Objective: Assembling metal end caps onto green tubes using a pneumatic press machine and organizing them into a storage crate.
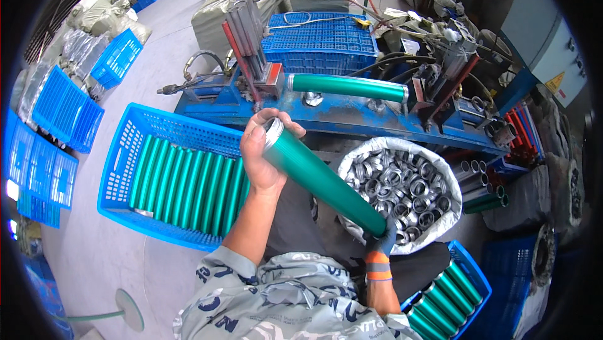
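A shiny green tube (326, 186) lies slantwise across my lap, held in both hands. My bare left hand (254, 151) wraps its upper end, where a silver threaded ring (274, 131) sits at the mouth. Around the lower end closes my right hand (383, 234), in a dark glove with an orange cuff. Ahead, a second green tube (348, 86) rests level in the blue bench machine (326, 114), between its two upright clamps. Beside my right hand stands a white sack (453, 180) full of loose silver threaded rings (402, 183).
At my left a blue crate (116, 170) holds a row of green tubes (188, 183). Another blue crate (480, 271) with green tubes is at lower right. More blue crates line the far left. Hoses run over the machine; metal pipes (474, 180) lie to the right.
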### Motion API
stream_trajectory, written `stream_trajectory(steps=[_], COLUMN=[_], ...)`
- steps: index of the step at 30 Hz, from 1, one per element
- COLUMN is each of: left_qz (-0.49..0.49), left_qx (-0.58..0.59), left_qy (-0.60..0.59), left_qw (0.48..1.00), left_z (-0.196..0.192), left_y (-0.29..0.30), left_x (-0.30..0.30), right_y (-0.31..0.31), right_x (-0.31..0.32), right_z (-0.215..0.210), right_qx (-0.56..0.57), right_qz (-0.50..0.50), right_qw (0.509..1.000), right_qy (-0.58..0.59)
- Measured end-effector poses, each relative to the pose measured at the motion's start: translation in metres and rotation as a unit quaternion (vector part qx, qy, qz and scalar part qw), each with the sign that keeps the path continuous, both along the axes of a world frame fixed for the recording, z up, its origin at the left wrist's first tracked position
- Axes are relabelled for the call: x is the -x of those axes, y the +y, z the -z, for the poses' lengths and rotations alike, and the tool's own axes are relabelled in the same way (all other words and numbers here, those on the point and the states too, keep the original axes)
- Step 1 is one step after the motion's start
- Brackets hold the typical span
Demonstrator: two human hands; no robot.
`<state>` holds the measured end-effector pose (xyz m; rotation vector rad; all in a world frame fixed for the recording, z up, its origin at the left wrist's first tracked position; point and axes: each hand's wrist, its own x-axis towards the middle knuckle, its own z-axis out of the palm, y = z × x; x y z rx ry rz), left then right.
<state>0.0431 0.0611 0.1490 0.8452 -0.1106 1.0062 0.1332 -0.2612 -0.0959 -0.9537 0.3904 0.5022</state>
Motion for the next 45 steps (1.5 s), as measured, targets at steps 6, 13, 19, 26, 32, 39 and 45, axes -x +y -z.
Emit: stream_trajectory(steps=[6, 13, 19, 26, 32, 39, 45], left_qz=[0.003, 0.0, -0.013, 0.021, 0.049, 0.05, 0.047], left_qx=[-0.034, 0.002, -0.07, 0.184, 0.243, 0.258, 0.226], left_qy=[-0.013, 0.006, 0.172, 0.231, 0.18, 0.157, 0.277], left_qw=[0.999, 1.0, 0.983, 0.955, 0.952, 0.952, 0.933], left_z=[0.007, 0.027, 0.091, 0.127, 0.116, 0.123, 0.145], left_y=[0.001, 0.017, -0.033, 0.032, 0.058, 0.053, 0.053], left_x=[-0.004, -0.019, -0.012, 0.013, 0.022, -0.016, -0.057], right_y=[-0.003, 0.012, 0.024, 0.106, 0.226, 0.259, 0.175], right_x=[0.007, 0.005, -0.047, -0.175, -0.278, -0.353, -0.302], right_z=[0.019, 0.011, 0.005, -0.08, -0.146, -0.117, -0.199], right_qx=[-0.015, -0.047, -0.028, 0.099, 0.411, 0.661, 0.379], right_qz=[-0.038, -0.092, -0.098, -0.233, -0.18, -0.194, -0.127], right_qw=[0.999, 0.993, 0.995, 0.921, 0.607, 0.345, 0.571], right_qy=[-0.005, 0.05, 0.016, -0.296, -0.656, -0.637, -0.717])
